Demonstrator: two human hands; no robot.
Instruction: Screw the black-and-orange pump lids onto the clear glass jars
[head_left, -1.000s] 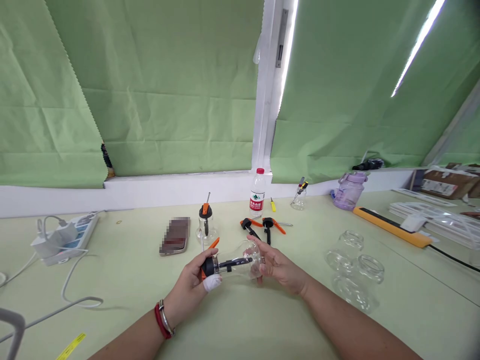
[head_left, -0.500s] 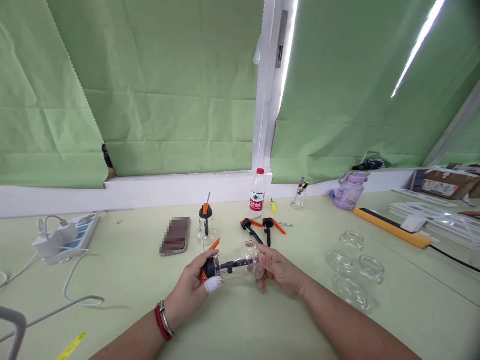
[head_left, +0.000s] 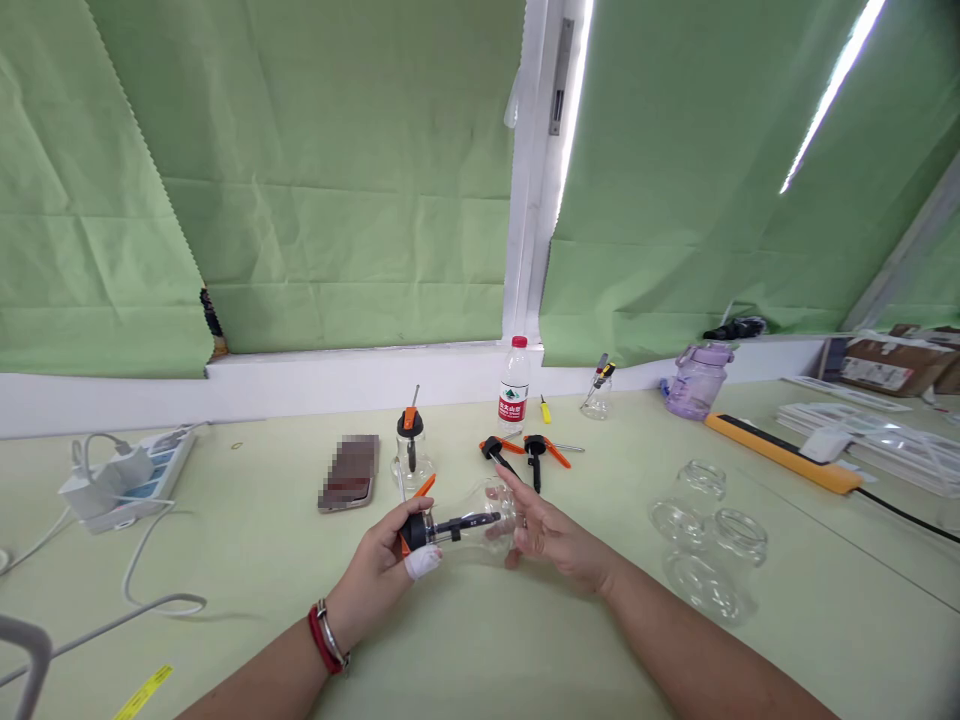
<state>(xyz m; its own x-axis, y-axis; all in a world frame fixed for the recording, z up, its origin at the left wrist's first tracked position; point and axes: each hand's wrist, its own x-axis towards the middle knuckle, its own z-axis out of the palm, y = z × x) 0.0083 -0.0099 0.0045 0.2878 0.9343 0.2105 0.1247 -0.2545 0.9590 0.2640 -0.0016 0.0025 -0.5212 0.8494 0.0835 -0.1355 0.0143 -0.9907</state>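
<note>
A clear glass bottle (head_left: 480,545) lies on its side in the air above the table, with a black lid (head_left: 414,532), orange lever and thin metal spout at its left end. A dark tube shows inside the glass. My left hand (head_left: 386,555), white tape on its thumb, grips the lid end. Around the bottle's base, my right hand (head_left: 559,540) has its fingers stretched apart; whether they touch the glass is hard to tell. Beyond stand a similar lidded bottle (head_left: 412,455) and two loose black lids with orange levers, one the right-hand lid (head_left: 535,450).
A phone (head_left: 351,473) lies left of the lidded bottle. Several clear glass bottles (head_left: 697,500) stand at right. Farther back are a water bottle (head_left: 514,390), a jar with screwdrivers (head_left: 598,400) and a purple jug (head_left: 697,382). Power strips (head_left: 784,455) lie on both sides.
The fingers of my right hand have opened and spread from the bottle's base. My left hand keeps the lid end, with the bottle shifted slightly left.
</note>
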